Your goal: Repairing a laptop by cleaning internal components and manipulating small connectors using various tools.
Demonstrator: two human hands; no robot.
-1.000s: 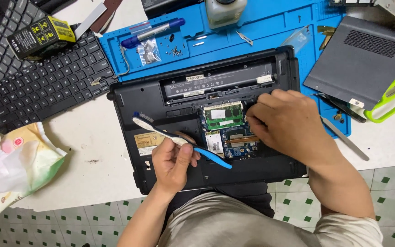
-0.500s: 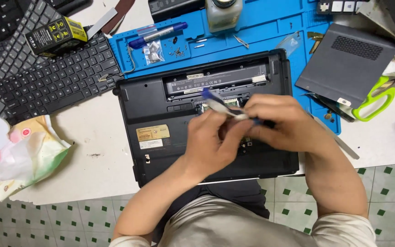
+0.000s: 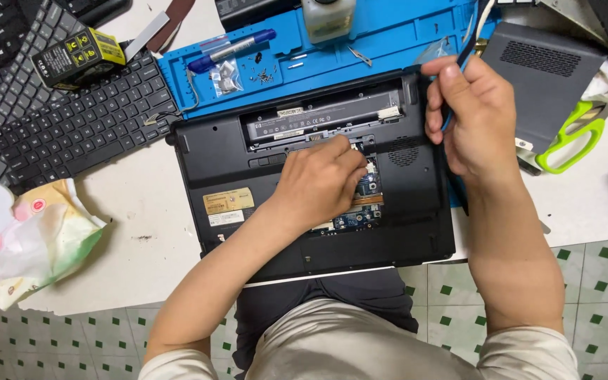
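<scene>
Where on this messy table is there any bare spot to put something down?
The best patch is the white tabletop between the detached keyboard, the crumpled wrapper and the open laptop. A smaller strip lies right of the right hand, below the green scissors. The blue mat is crowded with screws, a pen and a bottle.

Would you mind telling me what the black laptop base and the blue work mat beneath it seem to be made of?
The black laptop base looks like matte moulded plastic: dull, even surface with vent slots. The blue work mat appears to be silicone or soft rubber, judging by its moulded compartments and low sheen, though this is uncertain.
</scene>
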